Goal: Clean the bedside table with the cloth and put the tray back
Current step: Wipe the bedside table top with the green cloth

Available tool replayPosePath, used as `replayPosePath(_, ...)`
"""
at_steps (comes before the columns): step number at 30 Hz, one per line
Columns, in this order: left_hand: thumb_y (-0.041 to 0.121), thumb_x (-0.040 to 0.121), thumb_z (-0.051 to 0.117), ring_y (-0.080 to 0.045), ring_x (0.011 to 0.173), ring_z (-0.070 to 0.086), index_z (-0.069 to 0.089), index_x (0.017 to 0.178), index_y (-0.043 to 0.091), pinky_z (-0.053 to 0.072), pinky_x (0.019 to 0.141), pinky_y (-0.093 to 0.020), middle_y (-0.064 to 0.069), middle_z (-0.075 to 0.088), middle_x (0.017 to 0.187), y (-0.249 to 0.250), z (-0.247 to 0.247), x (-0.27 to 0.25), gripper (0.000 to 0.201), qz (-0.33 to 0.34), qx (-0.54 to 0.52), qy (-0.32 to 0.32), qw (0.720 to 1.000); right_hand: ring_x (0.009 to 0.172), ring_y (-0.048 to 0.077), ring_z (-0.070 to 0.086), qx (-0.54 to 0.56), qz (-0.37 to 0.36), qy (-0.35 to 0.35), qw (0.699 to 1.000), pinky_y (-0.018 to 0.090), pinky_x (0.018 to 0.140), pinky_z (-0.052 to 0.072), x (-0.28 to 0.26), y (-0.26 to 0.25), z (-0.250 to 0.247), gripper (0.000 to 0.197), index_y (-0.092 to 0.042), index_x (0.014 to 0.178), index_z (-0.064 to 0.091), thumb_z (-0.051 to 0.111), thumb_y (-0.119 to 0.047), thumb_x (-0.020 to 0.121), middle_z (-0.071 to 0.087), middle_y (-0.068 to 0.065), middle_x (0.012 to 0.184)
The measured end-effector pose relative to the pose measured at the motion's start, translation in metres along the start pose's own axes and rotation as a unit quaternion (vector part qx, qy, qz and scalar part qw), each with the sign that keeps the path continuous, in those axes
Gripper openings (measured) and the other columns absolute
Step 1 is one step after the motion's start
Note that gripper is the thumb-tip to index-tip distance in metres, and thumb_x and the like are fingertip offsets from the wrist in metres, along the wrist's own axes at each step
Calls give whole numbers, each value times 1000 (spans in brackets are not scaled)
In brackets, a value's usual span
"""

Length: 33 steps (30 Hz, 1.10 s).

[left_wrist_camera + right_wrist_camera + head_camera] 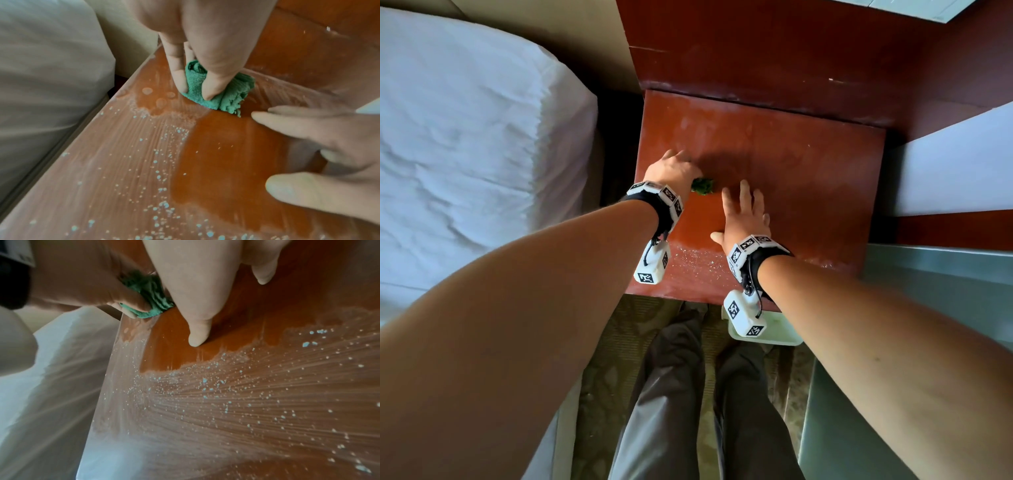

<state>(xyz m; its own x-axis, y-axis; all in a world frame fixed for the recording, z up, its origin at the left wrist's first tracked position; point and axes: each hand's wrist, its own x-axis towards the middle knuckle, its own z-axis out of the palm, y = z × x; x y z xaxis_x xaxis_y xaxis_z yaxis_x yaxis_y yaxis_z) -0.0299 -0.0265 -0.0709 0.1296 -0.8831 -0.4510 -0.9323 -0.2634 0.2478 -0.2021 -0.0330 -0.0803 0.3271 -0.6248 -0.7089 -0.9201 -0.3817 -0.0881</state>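
Note:
The reddish-brown bedside table (791,164) fills the middle of the head view; white powdery specks and smears (160,162) cover its near and left parts. My left hand (671,171) grips a bunched green cloth (702,185) (216,91) (152,293) and presses it on the tabletop near the left edge. My right hand (744,212) lies flat on the table just right of the cloth, fingers straight and spread (197,337). A white tray (774,332) sits on the floor below the table's front edge, partly hidden by my right wrist.
A bed with white sheets (465,137) stands close on the left. A second white bed (955,164) and a grey-green surface (928,325) are on the right. A dark wooden panel (774,51) rises behind the table. My legs (688,411) stand on patterned carpet.

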Motion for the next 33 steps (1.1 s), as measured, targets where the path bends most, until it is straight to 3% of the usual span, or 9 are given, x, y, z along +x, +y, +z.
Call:
replayPosePath(8, 16, 94, 57, -20, 118, 45, 65, 120, 38, 51, 94, -37, 8, 55, 119, -14, 1, -15, 35, 30, 14, -36, 999, 146, 33, -15, -17, 3, -14, 1000, 55, 116, 19, 4, -1, 2, 91, -31, 152, -4, 62, -40, 90, -27, 2, 157)
replayPosePath(17, 5, 90, 57, -21, 121, 43, 65, 120, 37, 53, 91, -40, 9, 55, 125, -26, 25, -64, 45, -9, -16, -56, 998, 145, 36, -15, -32, -6, -11, 999, 56, 115, 20, 2, -1, 5, 92, -28, 153, -8, 59, -44, 91, -30, 5, 156)
replayPosePath(21, 6, 90, 56, -20, 121, 42, 66, 119, 37, 51, 92, -39, 8, 54, 127, -27, 37, -90, 43, -14, -13, -83, 996, 146, 37, -11, -26, -12, 23, 999, 56, 113, 24, -1, 0, 8, 94, -26, 153, -4, 61, -45, 89, -24, 6, 158)
replayPosePath(25, 10, 90, 57, -19, 121, 41, 63, 122, 37, 50, 94, -38, 8, 52, 127, -28, 38, -101, 43, -14, -19, -119, 993, 146, 37, -12, -22, -14, 16, 1000, 56, 114, 22, 0, 1, 7, 93, -26, 153, -6, 61, -44, 90, -26, 6, 158)
replayPosePath(33, 10, 86, 65, -25, 113, 49, 67, 122, 32, 52, 86, -40, -2, 56, 116, -36, 6, -61, 43, -22, -64, 41, 997, 146, 36, -14, -39, -4, 5, 999, 55, 115, 21, 4, 1, 8, 92, -28, 153, -6, 60, -44, 91, -26, 6, 157)
